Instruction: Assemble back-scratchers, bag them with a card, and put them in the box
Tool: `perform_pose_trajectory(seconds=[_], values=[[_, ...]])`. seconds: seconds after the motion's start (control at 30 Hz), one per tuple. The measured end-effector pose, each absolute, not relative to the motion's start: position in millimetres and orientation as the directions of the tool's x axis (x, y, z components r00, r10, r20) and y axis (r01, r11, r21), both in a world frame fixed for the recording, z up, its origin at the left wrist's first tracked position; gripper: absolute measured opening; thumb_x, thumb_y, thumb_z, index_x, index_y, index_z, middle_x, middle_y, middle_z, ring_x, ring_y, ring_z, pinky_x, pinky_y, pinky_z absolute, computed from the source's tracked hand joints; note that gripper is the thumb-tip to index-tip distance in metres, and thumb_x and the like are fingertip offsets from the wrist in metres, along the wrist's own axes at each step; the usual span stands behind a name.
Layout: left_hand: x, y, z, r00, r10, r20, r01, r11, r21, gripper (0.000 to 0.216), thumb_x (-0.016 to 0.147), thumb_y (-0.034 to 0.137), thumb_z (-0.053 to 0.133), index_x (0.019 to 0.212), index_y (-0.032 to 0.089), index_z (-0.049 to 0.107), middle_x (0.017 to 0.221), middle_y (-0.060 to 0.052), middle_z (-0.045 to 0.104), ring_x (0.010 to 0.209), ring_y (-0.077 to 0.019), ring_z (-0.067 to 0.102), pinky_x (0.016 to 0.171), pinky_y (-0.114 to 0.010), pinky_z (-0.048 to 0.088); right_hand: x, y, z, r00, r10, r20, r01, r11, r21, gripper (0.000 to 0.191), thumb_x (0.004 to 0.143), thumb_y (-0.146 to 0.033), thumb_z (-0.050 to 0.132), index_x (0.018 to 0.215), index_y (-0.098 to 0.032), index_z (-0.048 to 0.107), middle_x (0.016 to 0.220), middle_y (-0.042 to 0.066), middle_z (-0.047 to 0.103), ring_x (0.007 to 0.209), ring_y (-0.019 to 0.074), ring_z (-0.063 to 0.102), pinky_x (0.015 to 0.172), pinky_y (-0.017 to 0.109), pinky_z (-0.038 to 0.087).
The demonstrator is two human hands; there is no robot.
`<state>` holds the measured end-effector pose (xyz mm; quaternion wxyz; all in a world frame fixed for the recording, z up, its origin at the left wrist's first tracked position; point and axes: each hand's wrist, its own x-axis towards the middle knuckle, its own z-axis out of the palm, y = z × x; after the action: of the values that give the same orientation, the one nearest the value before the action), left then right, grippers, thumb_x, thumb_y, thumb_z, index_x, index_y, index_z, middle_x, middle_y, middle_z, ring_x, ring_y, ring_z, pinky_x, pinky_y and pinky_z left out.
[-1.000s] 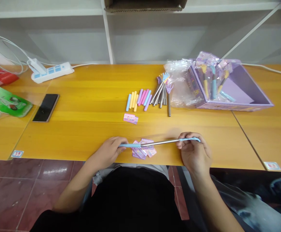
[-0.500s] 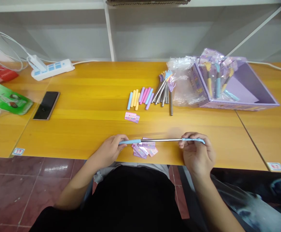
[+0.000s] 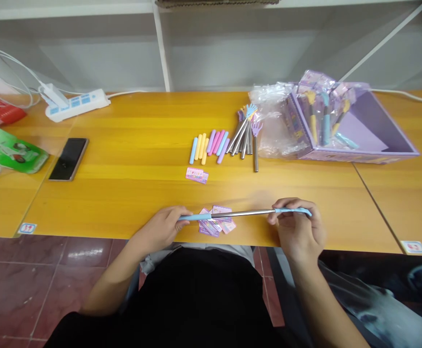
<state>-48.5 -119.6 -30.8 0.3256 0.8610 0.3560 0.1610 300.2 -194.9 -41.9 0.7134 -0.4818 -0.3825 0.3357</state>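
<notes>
A telescopic back scratcher (image 3: 245, 212) with a steel rod, a light blue grip and a blue claw is stretched between my two hands. My left hand (image 3: 163, 226) is closed on the end of the blue grip. Around the claw end, my right hand (image 3: 300, 231) is closed with its fingers curled. Small printed cards (image 3: 211, 229) lie in a loose pile on the table under the rod. Farther back are two overlapping cards (image 3: 195, 173), a group of coloured grip sleeves (image 3: 204, 150) and a heap of steel back scratchers (image 3: 246, 133) with coloured claws.
A purple box (image 3: 388, 130) at the right holds bagged back scratchers, with clear plastic bags (image 3: 274, 123) beside it. To the left are a phone (image 3: 68, 159), a green carton (image 3: 11, 147) and a white power strip (image 3: 78, 104). A shelf (image 3: 232, 48) stands behind the table.
The back scratcher has tilted slightly, its grip end lower, and shifted a little to the right at the claw. Both hands keep their hold. The view has shifted slightly.
</notes>
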Motion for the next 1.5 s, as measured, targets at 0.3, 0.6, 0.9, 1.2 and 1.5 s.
perform_pose_trajectory(seconds=[0.3,0.6,0.9,1.2,1.5], values=[[-50.6,-118.4,-30.0,0.718,0.694,0.055,0.489,-0.559,0.67,0.024,0.114,0.032,0.047,0.126,0.021,0.065,0.121,-0.012,0.078,0.11,-0.0254,0.075,0.097,-0.046,0.063,304.7,-196.5,-41.6,0.424,0.871,0.249,-0.089,0.313,-0.946,0.009,0.102,-0.031,0.071,0.097,-0.024,0.071,0.094,0.004,0.075,0.065,0.0174,0.071,0.058,0.033,0.058],[-51.6,-120.3,-38.1,0.698,0.689,0.196,0.426,-0.62,0.659,0.02,0.115,0.03,0.045,0.118,0.02,0.062,0.116,-0.011,0.078,0.105,-0.0233,0.077,0.09,-0.042,0.065,299.8,-198.9,-34.3,0.343,0.896,0.283,-0.059,0.321,-0.945,0.008,0.105,-0.034,0.07,0.105,-0.026,0.07,0.097,0.003,0.074,0.064,0.0174,0.072,0.055,0.033,0.058],[-51.4,-120.6,-35.4,0.72,0.678,0.147,0.43,-0.602,0.672,0.017,0.115,0.029,0.046,0.119,0.02,0.06,0.122,-0.014,0.078,0.11,-0.0253,0.078,0.093,-0.045,0.065,300.9,-204.0,-37.1,0.216,0.924,0.317,0.008,0.323,-0.947,0.01,0.104,-0.026,0.07,0.114,-0.028,0.066,0.103,0.003,0.071,0.072,0.0169,0.074,0.061,0.033,0.06],[-52.0,-121.8,-37.8,0.725,0.675,0.136,0.438,-0.604,0.665,0.018,0.116,0.03,0.046,0.121,0.02,0.06,0.119,-0.012,0.078,0.106,-0.0252,0.078,0.091,-0.043,0.065,285.3,-207.5,-40.1,0.089,0.955,0.283,0.007,0.284,-0.959,0.026,0.102,-0.02,0.074,0.123,-0.029,0.062,0.11,0.004,0.064,0.076,0.0152,0.072,0.068,0.034,0.061],[-51.8,-123.3,-40.1,0.728,0.671,0.141,0.432,-0.609,0.665,0.014,0.113,0.023,0.048,0.12,0.021,0.06,0.121,-0.012,0.079,0.107,-0.0247,0.078,0.092,-0.042,0.065,264.4,-214.5,-44.4,0.018,0.954,0.299,0.055,0.297,-0.953,0.032,0.108,-0.013,0.059,0.133,-0.032,0.053,0.118,0.005,0.05,0.08,0.0144,0.07,0.069,0.036,0.063]])
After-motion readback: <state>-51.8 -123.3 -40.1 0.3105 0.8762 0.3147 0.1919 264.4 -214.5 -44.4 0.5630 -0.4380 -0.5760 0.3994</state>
